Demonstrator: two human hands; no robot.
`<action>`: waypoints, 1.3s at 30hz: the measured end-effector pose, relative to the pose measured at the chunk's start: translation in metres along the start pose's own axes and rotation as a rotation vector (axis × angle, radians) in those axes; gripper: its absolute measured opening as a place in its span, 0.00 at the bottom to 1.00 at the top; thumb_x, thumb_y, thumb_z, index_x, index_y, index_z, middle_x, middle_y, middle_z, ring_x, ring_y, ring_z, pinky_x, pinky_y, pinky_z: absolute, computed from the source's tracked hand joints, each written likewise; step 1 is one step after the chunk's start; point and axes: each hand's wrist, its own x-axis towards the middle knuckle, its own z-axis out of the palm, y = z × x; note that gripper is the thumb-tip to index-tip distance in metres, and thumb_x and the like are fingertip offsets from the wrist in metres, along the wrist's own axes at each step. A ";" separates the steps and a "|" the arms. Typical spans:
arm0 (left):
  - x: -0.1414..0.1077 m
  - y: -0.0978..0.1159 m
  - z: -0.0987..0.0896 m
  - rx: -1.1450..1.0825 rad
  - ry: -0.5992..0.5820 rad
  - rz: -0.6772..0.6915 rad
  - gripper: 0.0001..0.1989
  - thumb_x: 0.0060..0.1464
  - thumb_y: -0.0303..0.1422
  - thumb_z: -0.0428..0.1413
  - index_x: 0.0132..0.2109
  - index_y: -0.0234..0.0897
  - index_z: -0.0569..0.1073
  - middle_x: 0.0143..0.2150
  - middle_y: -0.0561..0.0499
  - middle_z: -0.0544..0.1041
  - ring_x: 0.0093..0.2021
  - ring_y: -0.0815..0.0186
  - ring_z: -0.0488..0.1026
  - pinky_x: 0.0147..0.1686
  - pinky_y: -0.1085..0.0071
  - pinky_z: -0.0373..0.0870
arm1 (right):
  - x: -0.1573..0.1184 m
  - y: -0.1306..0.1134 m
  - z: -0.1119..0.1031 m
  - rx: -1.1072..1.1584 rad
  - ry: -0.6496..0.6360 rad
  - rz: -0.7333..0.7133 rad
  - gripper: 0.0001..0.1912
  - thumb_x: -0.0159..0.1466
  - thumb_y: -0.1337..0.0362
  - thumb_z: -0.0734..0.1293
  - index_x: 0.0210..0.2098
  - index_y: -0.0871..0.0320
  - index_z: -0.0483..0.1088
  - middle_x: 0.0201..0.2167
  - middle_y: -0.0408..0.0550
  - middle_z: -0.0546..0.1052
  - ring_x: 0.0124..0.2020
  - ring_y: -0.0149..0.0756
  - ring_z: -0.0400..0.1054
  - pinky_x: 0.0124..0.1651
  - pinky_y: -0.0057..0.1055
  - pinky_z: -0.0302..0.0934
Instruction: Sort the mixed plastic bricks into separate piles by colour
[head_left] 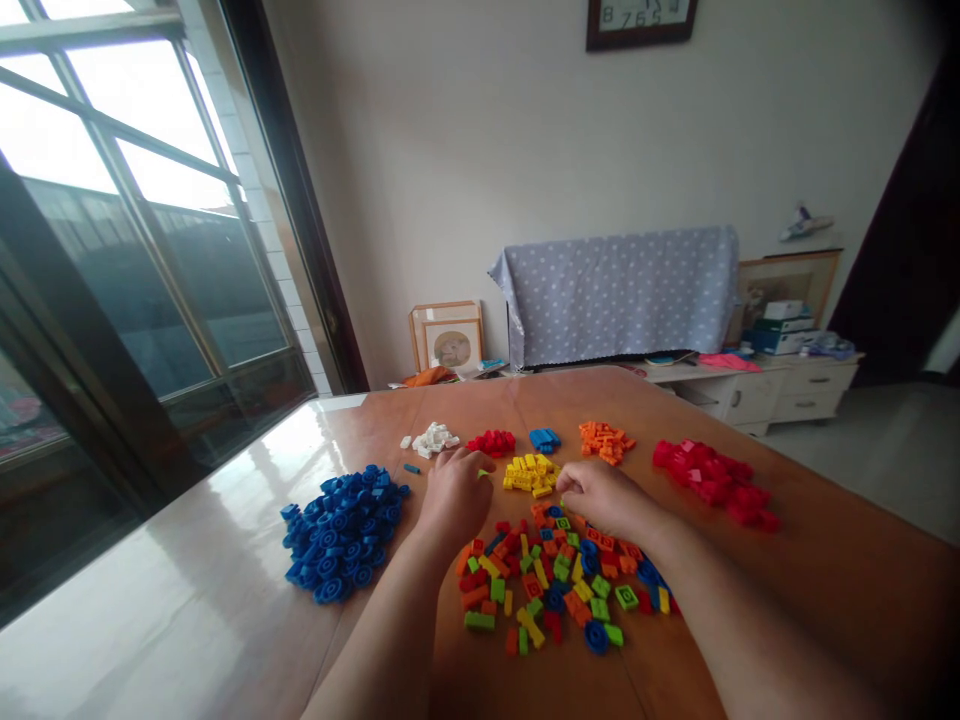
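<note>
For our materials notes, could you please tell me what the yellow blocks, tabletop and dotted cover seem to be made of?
Yellow blocks: likely smooth plastic, by their even colour and moulded shapes. Tabletop: glossy, perhaps varnished wood; brown, with bright reflections. Dotted cover: probably matt fabric, since it drapes softly.

Takes bright daylight from the window [157,120] at left, burnt out to white in the upper panes. Spreads a milky glare over the left of the bench [195,540], dimming toward the right. Lies soft and grey on the wall [435,150]. Darkens along the right edge, most heavily in the upper corner. Tilts and stretches straight lines toward the edges. Looks slightly soft on the hands [457,490] and loose bricks [532,585].
</note>
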 end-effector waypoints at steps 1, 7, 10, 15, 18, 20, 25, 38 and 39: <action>-0.001 0.002 0.000 -0.007 -0.018 0.006 0.12 0.53 0.27 0.52 0.41 0.42 0.78 0.46 0.49 0.78 0.50 0.57 0.69 0.49 0.65 0.64 | 0.000 0.000 -0.001 -0.042 -0.004 0.023 0.07 0.57 0.64 0.67 0.34 0.54 0.76 0.30 0.44 0.79 0.30 0.33 0.69 0.30 0.26 0.52; -0.002 0.010 0.001 -0.023 -0.055 0.036 0.12 0.53 0.26 0.52 0.41 0.41 0.78 0.46 0.48 0.78 0.49 0.58 0.70 0.48 0.66 0.66 | 0.000 -0.003 -0.003 -0.210 -0.072 0.069 0.05 0.55 0.62 0.70 0.32 0.52 0.78 0.33 0.44 0.80 0.34 0.35 0.71 0.32 0.27 0.52; -0.004 0.015 0.003 -0.043 -0.065 0.048 0.12 0.54 0.27 0.52 0.41 0.41 0.78 0.45 0.47 0.79 0.49 0.58 0.72 0.49 0.65 0.67 | -0.001 -0.005 -0.003 -0.188 -0.034 0.043 0.03 0.55 0.64 0.69 0.29 0.54 0.76 0.32 0.45 0.79 0.34 0.35 0.71 0.32 0.27 0.52; -0.008 0.027 0.008 -0.130 -0.102 0.098 0.11 0.54 0.30 0.55 0.45 0.43 0.77 0.47 0.48 0.79 0.48 0.58 0.74 0.48 0.66 0.68 | -0.001 -0.014 0.003 0.227 0.052 -0.006 0.07 0.59 0.60 0.67 0.31 0.56 0.74 0.26 0.43 0.77 0.28 0.34 0.68 0.30 0.27 0.56; -0.010 0.033 0.012 -0.207 -0.135 0.124 0.12 0.54 0.35 0.58 0.46 0.43 0.75 0.45 0.49 0.80 0.45 0.59 0.75 0.44 0.68 0.70 | -0.002 -0.024 0.005 0.502 0.018 0.013 0.09 0.58 0.58 0.68 0.33 0.58 0.74 0.28 0.43 0.77 0.31 0.34 0.69 0.34 0.27 0.61; -0.011 0.036 0.015 -0.265 -0.152 0.121 0.12 0.55 0.36 0.58 0.46 0.43 0.74 0.42 0.49 0.80 0.42 0.60 0.76 0.39 0.69 0.70 | -0.004 -0.031 0.005 0.650 -0.028 0.035 0.11 0.58 0.57 0.69 0.35 0.59 0.74 0.30 0.43 0.77 0.32 0.33 0.69 0.35 0.27 0.61; -0.011 0.038 0.022 -0.399 -0.127 0.079 0.08 0.56 0.32 0.54 0.43 0.42 0.73 0.36 0.52 0.80 0.36 0.65 0.76 0.35 0.73 0.69 | -0.010 -0.042 0.000 0.847 -0.111 0.080 0.13 0.59 0.55 0.70 0.36 0.60 0.72 0.27 0.42 0.74 0.28 0.30 0.66 0.32 0.26 0.59; 0.007 -0.034 -0.007 0.009 0.158 -0.230 0.13 0.60 0.35 0.52 0.48 0.43 0.78 0.48 0.47 0.79 0.50 0.59 0.72 0.50 0.65 0.66 | -0.006 -0.031 -0.005 0.716 0.017 0.144 0.18 0.61 0.50 0.67 0.42 0.57 0.73 0.31 0.46 0.79 0.29 0.32 0.70 0.30 0.27 0.60; 0.007 -0.036 -0.006 0.049 0.154 -0.249 0.13 0.60 0.36 0.53 0.48 0.43 0.78 0.50 0.47 0.78 0.52 0.57 0.71 0.52 0.63 0.65 | -0.006 -0.031 -0.006 0.713 0.019 0.144 0.18 0.61 0.50 0.66 0.41 0.57 0.74 0.31 0.46 0.79 0.29 0.32 0.70 0.30 0.26 0.60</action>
